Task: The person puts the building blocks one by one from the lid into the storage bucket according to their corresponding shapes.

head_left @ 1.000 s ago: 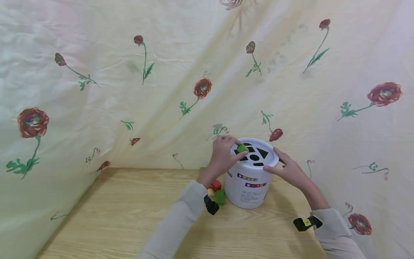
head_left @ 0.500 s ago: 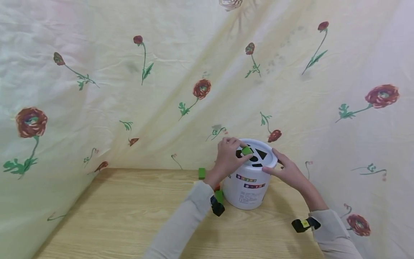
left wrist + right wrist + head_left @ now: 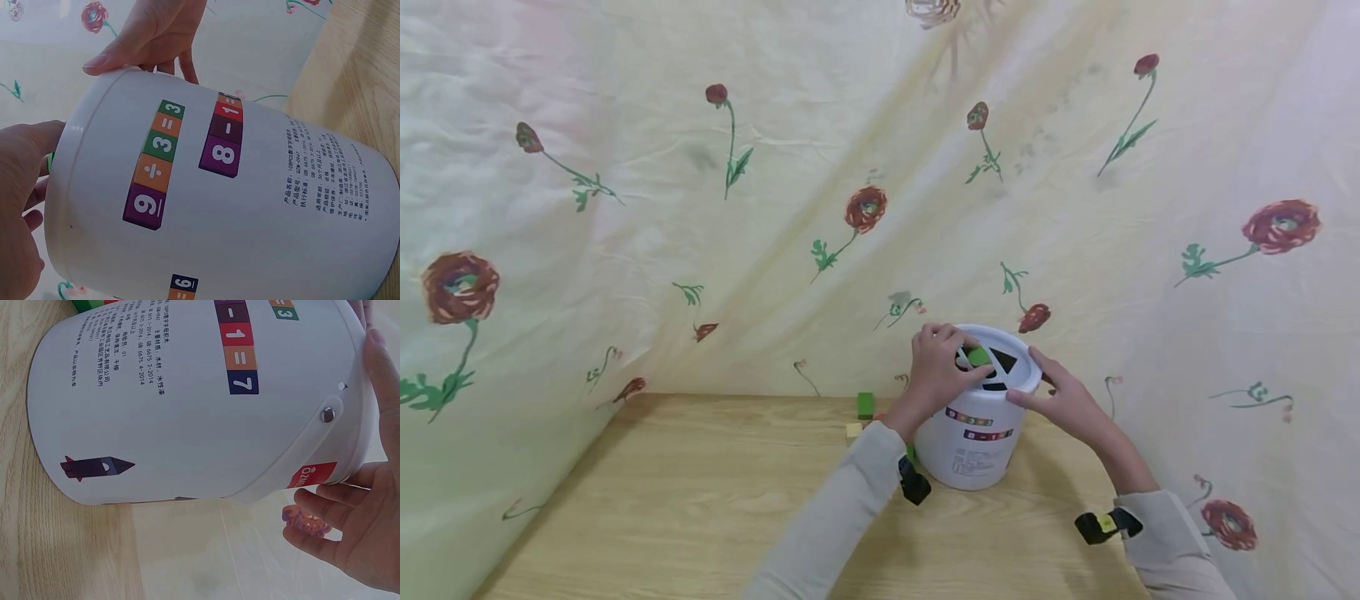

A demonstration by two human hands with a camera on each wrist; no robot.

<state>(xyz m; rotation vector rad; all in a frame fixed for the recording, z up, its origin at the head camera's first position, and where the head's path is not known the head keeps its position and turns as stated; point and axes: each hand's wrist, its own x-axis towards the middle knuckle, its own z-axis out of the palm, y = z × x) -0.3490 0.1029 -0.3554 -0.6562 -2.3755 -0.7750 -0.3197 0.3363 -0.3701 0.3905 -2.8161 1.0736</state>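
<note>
A white bucket (image 3: 970, 433) with number blocks printed on its side stands on the wooden table (image 3: 700, 500). Its lid (image 3: 1017, 377) has black shape holes. My left hand (image 3: 967, 367) pinches a small green block (image 3: 978, 356) over the holes near the lid's middle. My right hand (image 3: 1037, 385) grips the lid's rim on the right, thumb on the near edge and fingers along the far side. The left wrist view shows the bucket wall (image 3: 237, 206) close up, my left hand (image 3: 25, 187) at its lid end and the right hand (image 3: 150, 37) beyond. The right wrist view shows the bucket (image 3: 187, 406) and the right hand's fingers (image 3: 350, 519).
Loose blocks lie left of the bucket: a green one (image 3: 866, 404), a pale yellow one (image 3: 853, 430) and another green one (image 3: 911, 452) partly behind my left wrist. A floral cloth (image 3: 775, 167) hangs close behind and on both sides. Bare wood stretches to the front left.
My left hand has carried the green block from the lid's left edge rightwards to the holes near its middle. The right hand has stayed on the rim.
</note>
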